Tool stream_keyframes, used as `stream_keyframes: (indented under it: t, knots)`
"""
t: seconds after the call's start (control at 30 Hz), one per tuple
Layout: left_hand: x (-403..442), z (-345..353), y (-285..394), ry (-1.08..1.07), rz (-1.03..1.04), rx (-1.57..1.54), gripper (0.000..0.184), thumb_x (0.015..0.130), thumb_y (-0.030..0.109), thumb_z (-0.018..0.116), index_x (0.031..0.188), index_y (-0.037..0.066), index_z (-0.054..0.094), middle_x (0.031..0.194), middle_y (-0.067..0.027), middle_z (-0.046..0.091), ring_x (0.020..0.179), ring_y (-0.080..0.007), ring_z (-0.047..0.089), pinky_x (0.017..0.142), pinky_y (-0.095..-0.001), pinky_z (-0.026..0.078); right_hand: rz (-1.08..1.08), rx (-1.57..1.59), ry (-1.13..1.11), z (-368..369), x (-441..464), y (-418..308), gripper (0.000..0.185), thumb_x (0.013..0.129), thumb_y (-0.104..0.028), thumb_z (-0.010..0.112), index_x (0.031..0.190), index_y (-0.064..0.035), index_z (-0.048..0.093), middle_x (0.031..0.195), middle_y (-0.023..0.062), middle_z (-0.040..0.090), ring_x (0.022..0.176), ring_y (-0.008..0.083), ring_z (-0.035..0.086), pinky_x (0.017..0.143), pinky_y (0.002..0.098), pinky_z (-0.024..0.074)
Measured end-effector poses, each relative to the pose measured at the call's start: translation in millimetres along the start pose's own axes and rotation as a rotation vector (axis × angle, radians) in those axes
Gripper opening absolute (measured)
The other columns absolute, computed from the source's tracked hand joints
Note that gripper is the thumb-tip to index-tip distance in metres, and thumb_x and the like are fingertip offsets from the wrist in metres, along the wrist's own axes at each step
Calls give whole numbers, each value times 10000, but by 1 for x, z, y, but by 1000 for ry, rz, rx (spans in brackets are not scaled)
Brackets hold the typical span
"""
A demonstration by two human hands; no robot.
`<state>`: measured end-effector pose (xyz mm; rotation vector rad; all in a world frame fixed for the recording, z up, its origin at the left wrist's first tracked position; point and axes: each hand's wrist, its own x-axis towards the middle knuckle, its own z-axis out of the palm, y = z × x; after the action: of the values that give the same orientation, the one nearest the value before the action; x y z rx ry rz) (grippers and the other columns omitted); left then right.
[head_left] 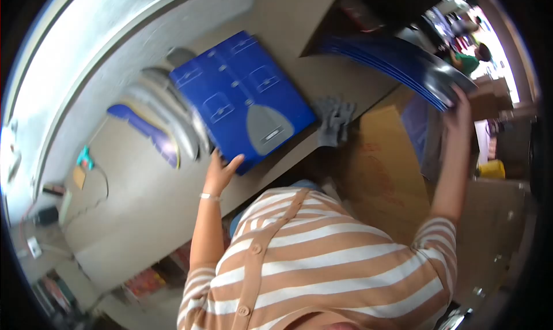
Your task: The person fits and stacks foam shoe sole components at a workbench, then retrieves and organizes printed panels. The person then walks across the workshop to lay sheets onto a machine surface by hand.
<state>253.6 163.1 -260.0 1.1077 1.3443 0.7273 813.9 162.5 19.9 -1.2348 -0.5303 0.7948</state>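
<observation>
A stack of flat blue panels (230, 85), with outlined pockets and a grey rounded patch on the top one, lies tilted on the table. My left hand (222, 170) rests at its near left corner, thumb and fingers apart, touching the edge. At the right, my right hand (459, 112) is closed on the near end of a blue panel with a grey patch (444, 83), at another stack of blue panels (383, 59). Motion blurs that hand; whether it grips one panel or several, I cannot tell.
Curved grey pieces (167, 108) and a blue curved piece (144, 131) lie left of the panels. Grey gloves (335, 121) sit near the table edge. A teal glue gun (85, 157) with a cord is far left. A cardboard box (386, 168) stands below; a person (475, 56) is in the background.
</observation>
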Motion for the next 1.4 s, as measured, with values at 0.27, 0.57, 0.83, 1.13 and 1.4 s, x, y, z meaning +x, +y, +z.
stream_keyframes:
  t: [0.27, 0.57, 0.83, 1.13, 1.4]
  knots:
    - [-6, -10, 29, 197, 44, 599, 555, 710, 342, 755, 1002, -37, 474, 885, -261, 630, 850, -414, 607, 730, -460, 495, -376, -526, -58, -116, -104, -47, 371, 860, -118, 582, 1186, 48, 519, 1196, 216, 549, 1063, 284, 568, 913, 362, 482]
    - [-29, 6, 96, -49, 112, -52, 393, 793, 162, 628, 977, -39, 345, 711, -230, 591, 634, -352, 630, 584, -407, 522, -751, -869, -137, -109, -148, -31, 350, 938, -113, 466, 1255, 36, 448, 1272, 253, 476, 1109, 293, 535, 925, 385, 476]
    - [-24, 19, 78, 287, 348, 451, 403, 780, 165, 553, 1082, -75, 436, 1000, -239, 533, 986, -383, 510, 866, -449, 419, 304, 520, -521, 54, -194, 38, 470, 946, -253, 455, 1291, 62, 404, 1290, 260, 456, 1181, 338, 472, 960, 470, 429]
    - [-34, 22, 18, 429, 359, 459, 486, 784, 172, 627, 1155, -74, 431, 1243, -282, 432, 1174, -423, 397, 981, -454, 349, 200, 543, -794, 66, -224, 69, 502, 966, -295, 398, 1370, -3, 334, 1409, 209, 339, 1283, 330, 359, 1078, 470, 264]
    - [-30, 28, 27, 471, 372, 324, 473, 766, 88, 612, 1172, -69, 428, 1182, -247, 455, 1073, -404, 458, 938, -444, 381, 697, 306, -365, 106, -211, 229, 415, 933, -320, 490, 1293, -115, 465, 1262, 80, 536, 1151, 244, 518, 972, 410, 432]
